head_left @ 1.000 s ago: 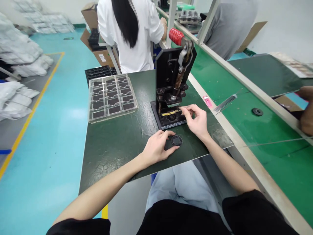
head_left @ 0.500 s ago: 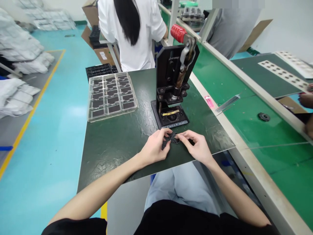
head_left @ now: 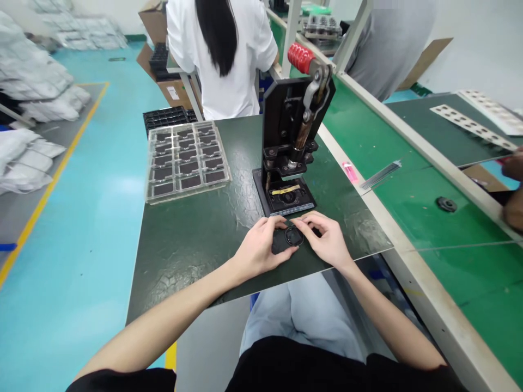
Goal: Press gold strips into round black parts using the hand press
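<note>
Between my hands, near the front edge of the dark green table (head_left: 183, 228), is a flat black part with a round ring (head_left: 294, 236) on it. My left hand (head_left: 261, 245) grips its left side, thumb along the near edge and fingers at the far edge. The fingertips of my right hand (head_left: 324, 237) are pinched at the ring's upper right edge; whether they hold anything separate is too small to tell. Just beyond my hands stands a black toggle press (head_left: 286, 130) with a red handle (head_left: 301, 57). A yellow strip (head_left: 285, 190) lies across its base.
A clear tray (head_left: 188, 160) of dark rectangular pieces sits at the table's back left. To the right runs a green conveyor (head_left: 449, 256) bearing a round black part (head_left: 446, 204) and thin metal strips (head_left: 381, 175). A person in white (head_left: 229, 81) sits ahead; another person's hand (head_left: 514, 166) shows far right.
My left thumb has slid right along the near edge, and more of the black part and its ring now shows. My right fingers have shifted slightly toward the far edge. The conveyor part moved slightly right.
</note>
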The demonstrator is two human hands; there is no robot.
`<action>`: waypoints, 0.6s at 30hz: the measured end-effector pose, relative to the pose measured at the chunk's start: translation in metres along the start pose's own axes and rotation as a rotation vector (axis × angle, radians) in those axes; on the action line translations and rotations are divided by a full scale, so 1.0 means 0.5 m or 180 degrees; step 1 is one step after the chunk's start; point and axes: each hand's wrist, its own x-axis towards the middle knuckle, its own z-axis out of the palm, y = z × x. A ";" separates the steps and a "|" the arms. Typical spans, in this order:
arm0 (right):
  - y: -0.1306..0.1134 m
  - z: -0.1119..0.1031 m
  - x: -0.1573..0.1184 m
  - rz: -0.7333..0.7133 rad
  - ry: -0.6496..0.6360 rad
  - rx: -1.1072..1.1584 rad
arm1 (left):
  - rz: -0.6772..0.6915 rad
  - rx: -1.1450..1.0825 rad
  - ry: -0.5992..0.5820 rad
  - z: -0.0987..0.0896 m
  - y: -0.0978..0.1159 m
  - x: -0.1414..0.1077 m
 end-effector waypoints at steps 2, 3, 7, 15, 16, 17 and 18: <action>0.006 0.002 0.002 -0.0050 -0.0071 -0.0149 | -0.0065 -0.0023 -0.0022 0.003 -0.002 -0.002; 0.007 0.003 0.002 -0.0068 -0.0098 -0.0203 | -0.0089 -0.0026 -0.0032 0.004 -0.002 -0.002; 0.008 0.001 -0.001 -0.0140 -0.0218 -0.0331 | -0.0210 -0.0011 -0.0034 0.009 -0.001 -0.004; 0.007 0.000 -0.003 -0.0213 -0.0257 -0.0409 | -0.0203 -0.0011 -0.0008 0.008 0.003 -0.002; 0.007 0.000 -0.003 -0.0235 -0.0272 -0.0444 | -0.0201 -0.0010 -0.0006 0.008 0.003 -0.002; 0.007 0.000 -0.003 -0.0256 -0.0277 -0.0483 | -0.0208 -0.0009 -0.0007 0.008 0.003 -0.002; 0.007 0.000 -0.002 -0.0277 -0.0278 -0.0519 | -0.0217 -0.0006 -0.0010 0.008 0.003 -0.002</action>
